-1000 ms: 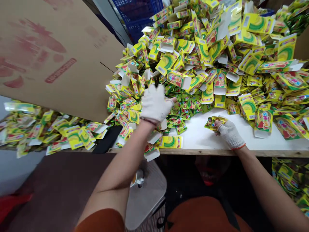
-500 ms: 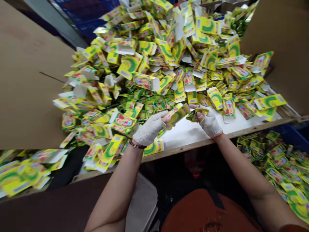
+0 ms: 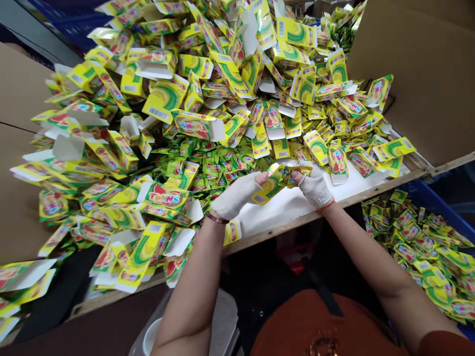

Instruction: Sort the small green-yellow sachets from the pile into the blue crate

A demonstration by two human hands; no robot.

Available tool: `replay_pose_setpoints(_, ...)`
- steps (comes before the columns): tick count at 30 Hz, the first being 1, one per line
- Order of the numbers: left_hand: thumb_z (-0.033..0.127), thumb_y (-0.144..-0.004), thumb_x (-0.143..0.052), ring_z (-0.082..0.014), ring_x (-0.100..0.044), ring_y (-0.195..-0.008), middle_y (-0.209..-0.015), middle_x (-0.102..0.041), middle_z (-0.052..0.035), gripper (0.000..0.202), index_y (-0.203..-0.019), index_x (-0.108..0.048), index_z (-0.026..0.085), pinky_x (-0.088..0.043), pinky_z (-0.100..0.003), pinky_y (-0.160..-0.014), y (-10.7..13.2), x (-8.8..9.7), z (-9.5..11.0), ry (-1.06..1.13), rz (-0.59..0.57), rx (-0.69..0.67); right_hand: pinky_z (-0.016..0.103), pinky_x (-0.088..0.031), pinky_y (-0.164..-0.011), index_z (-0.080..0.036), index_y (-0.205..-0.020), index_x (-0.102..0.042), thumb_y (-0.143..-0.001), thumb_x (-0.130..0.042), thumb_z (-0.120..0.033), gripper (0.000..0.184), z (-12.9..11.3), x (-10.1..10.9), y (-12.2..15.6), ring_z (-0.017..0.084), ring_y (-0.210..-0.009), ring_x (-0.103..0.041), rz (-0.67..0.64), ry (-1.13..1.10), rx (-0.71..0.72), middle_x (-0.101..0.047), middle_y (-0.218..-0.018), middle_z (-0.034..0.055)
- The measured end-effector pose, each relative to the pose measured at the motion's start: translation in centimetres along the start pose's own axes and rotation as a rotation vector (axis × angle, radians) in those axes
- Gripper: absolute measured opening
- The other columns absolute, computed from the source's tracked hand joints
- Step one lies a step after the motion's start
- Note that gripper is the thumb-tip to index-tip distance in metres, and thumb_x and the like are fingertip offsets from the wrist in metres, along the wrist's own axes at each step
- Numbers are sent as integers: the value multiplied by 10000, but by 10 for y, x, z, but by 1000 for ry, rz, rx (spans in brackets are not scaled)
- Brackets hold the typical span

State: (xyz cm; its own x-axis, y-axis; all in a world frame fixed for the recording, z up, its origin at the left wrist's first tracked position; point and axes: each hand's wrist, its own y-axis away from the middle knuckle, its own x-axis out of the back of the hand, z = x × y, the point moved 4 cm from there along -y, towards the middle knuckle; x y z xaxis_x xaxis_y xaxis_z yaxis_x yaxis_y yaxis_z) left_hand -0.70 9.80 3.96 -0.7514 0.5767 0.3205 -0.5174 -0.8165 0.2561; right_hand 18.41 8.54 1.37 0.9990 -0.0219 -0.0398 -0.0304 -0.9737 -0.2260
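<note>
My left hand (image 3: 239,195), in a white fingerless knit glove, is closed on a small yellow and green carton (image 3: 267,188). The carton is tilted, with its upper right end against what my other hand holds. My right hand (image 3: 313,185), gloved the same way, pinches small yellow and green candy packets (image 3: 295,173) at that end of the carton. Whether the packets are partly inside it I cannot tell. Both hands are above the white tabletop (image 3: 293,205), near its wooden front edge. Just beyond them lies a heap of small green packets (image 3: 218,170).
A large pile of yellow cartons (image 3: 163,101), many with white flaps open, covers the back and left of the table. Cardboard panels (image 3: 419,74) stand at both sides. At lower right, a blue crate (image 3: 441,198) holds many yellow cartons.
My right hand's packets have come to the carton's end, closing the gap between my hands. The view has shifted, so the pile appears further left and nearer.
</note>
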Motion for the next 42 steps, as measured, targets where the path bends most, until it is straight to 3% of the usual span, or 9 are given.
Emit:
replay_pose_setpoints(4,710,-699,-635,-228,-629,-720,-800,-657,-78,559,-878,-598,182,-506,-369,-671,-5,-10,-10,240,-288,85,317,-572,-701,-202,-851,-643,-755,-673,-692,501,-4,0,3,184,-780,-634,-40,102,-11,-670,-815,45)
replay_pose_setpoints(8,606,-746,-668,-201,-563,-781,-851,-606,-40,447,-882,-572,190,-457,-342,-733,-8,-15,-10,-238,186,-148,283,-554,-633,-206,-902,-623,-773,-579,-763,574,-5,5,0,172,-727,-633,116,125,-57,-662,-810,53)
replay_pose_setpoints(11,562,-715,-733,-277,-573,-880,-958,-608,-103,510,-1001,-580,169,-445,-387,-769,-4,-19,-13,-749,504,-124,241,-478,-491,-194,-949,-603,-814,-517,-757,585,-2,9,-1,128,-574,-586,251,100,-131,-650,-791,47)
replay_pose_setpoints(16,640,-758,-657,-335,-583,-920,-1001,-618,-159,606,-1112,-591,153,-430,-426,-774,-3,-24,-18,-1107,536,-176,260,-461,-557,-197,-845,-586,-810,-627,-564,371,3,3,0,128,-584,-540,98,299,-87,-615,-724,12)
replay_pose_setpoints(22,523,-713,-718,-330,-588,-905,-1050,-638,-163,553,-1120,-601,168,-412,-423,-747,-5,-28,-22,-1140,516,-265,306,-428,-688,-201,-745,-551,-828,-556,-330,154,5,-10,1,180,-715,-538,-68,687,76,-582,-734,30)
replay_pose_setpoints(26,468,-771,-654,-309,-597,-923,-996,-651,-146,429,-1073,-605,167,-430,-401,-777,-8,-39,-19,-1050,544,-291,339,-446,-798,-197,-799,-571,-843,-527,-299,120,2,-15,1,225,-869,-552,64,805,201,-592,-905,92)
replay_pose_setpoints(33,457,-790,-638,-314,-590,-921,-973,-629,-143,414,-1079,-601,163,-449,-405,-782,-4,-34,-20,-956,634,-233,347,-498,-863,-198,-1100,-589,-923,-487,-456,330,6,-12,5,225,-971,-594,48,566,176,-620,-1057,105)
replay_pose_setpoints(36,391,-761,-667,-310,-593,-963,-1035,-630,-140,471,-1167,-587,166,-454,-410,-836,1,-28,-20,-942,680,-279,363,-507,-877,-201,-959,-650,-868,-595,-453,274,4,-6,5,229,-956,-600,115,520,177,-625,-1008,94)
replay_pose_setpoints(42,345,-724,-696,-334,-585,-1028,-1106,-627,-160,541,-1221,-584,162,-454,-446,-896,2,-29,-19,-922,669,-314,383,-479,-996,-217,-911,-708,-912,-492,-573,417,3,-21,3,250,-1142,-596,-224,302,81,-660,-1109,95)
